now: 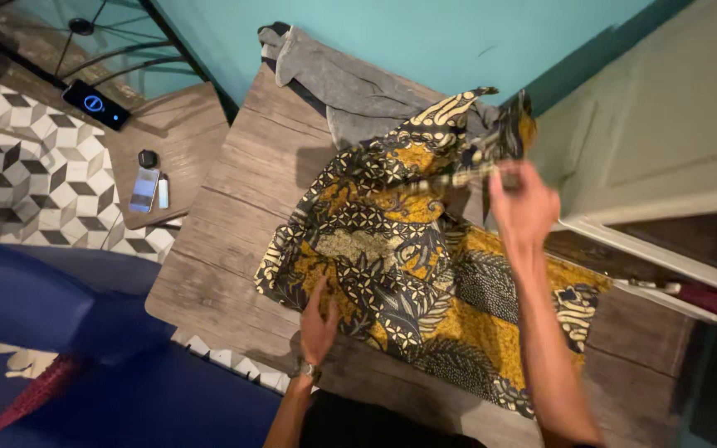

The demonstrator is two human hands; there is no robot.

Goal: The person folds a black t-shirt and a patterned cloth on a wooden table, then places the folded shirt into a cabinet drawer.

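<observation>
A patterned cloth [408,274] in black, yellow and cream lies spread over a wooden table [234,216]. My left hand [318,321] rests flat on the cloth's near edge, fingers together, pressing it down. My right hand [523,206] is raised above the far right part of the table. It pinches a fold of the same cloth and holds it up off the surface; the hand and lifted fold are blurred. A watch sits on my left wrist.
A grey garment [350,87] lies crumpled at the table's far end against a teal wall. A smaller wooden side table [172,133] to the left carries a phone [143,190], a small white tube and a black device. A cream door [665,124] stands right. Blue upholstery fills the lower left.
</observation>
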